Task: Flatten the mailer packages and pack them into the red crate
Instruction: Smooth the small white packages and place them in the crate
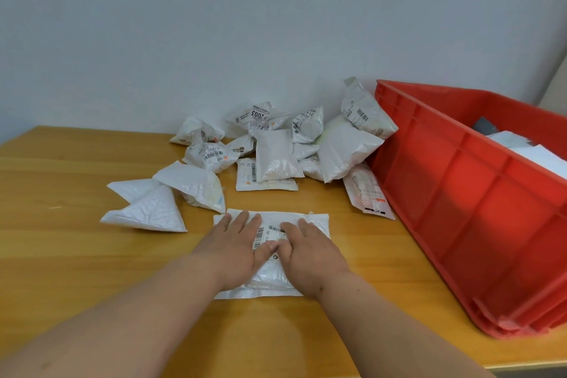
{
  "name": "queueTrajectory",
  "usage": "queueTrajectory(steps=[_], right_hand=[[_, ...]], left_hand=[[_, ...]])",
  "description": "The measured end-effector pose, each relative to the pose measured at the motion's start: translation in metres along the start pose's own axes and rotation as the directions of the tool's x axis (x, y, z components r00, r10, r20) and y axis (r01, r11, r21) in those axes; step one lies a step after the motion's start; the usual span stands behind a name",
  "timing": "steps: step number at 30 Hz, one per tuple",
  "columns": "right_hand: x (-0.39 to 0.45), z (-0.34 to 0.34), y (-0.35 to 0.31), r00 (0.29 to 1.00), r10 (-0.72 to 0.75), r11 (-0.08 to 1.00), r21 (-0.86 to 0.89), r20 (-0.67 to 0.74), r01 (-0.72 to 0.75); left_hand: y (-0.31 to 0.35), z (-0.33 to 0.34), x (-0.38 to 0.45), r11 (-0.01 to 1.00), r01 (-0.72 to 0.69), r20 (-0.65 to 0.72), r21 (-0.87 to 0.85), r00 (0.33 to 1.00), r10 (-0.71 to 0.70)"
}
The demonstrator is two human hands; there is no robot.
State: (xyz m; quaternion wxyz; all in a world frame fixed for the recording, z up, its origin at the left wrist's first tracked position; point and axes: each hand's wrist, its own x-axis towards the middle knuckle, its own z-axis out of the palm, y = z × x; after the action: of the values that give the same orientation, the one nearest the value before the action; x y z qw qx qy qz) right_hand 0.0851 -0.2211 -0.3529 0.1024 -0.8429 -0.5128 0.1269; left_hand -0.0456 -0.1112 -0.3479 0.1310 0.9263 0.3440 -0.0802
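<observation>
A white mailer package [302,218] with a barcode label lies flat on the wooden table [76,255] in front of me. My left hand [236,247] and my right hand [306,252] press down on it side by side, fingers straight and spread. Behind it, several puffed and crumpled white mailers [276,153] lie heaped against the wall. The red crate [466,193] stands at the right, and flat pale mailers [534,150] show inside it.
Two folded white mailers [150,209] lie left of my hands. One flat mailer [368,193] leans at the crate's left wall. The table's front edge [506,367] runs just below the crate. A plain grey wall stands behind the heap.
</observation>
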Motion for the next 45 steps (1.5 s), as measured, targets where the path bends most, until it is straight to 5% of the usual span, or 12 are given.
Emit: queueTrajectory(steps=[20, 26, 33, 45], right_hand=[[-0.005, 0.009, 0.003, 0.999, -0.01, 1.0, -0.026, -0.032, 0.009], [-0.002, -0.016, 0.0, 0.994, -0.004, 1.0, -0.001, 0.108, 0.004], [-0.023, -0.006, 0.004, 0.989, -0.139, 0.986, -0.092, 0.047, 0.143], [-0.018, -0.003, 0.006, 0.985, -0.138, 0.972, -0.178, 0.104, 0.155]], left_hand=[[-0.007, -0.001, -0.004, 0.998, -0.067, 0.073, -0.009, 0.995, 0.068], [-0.001, -0.027, -0.006, 0.999, -0.007, 0.161, -0.038, 0.987, 0.013], [0.007, 0.0, -0.017, 0.997, -0.08, -0.108, 0.006, 0.991, 0.08], [0.006, 0.002, -0.015, 0.995, -0.072, -0.022, 0.074, 0.997, 0.074]])
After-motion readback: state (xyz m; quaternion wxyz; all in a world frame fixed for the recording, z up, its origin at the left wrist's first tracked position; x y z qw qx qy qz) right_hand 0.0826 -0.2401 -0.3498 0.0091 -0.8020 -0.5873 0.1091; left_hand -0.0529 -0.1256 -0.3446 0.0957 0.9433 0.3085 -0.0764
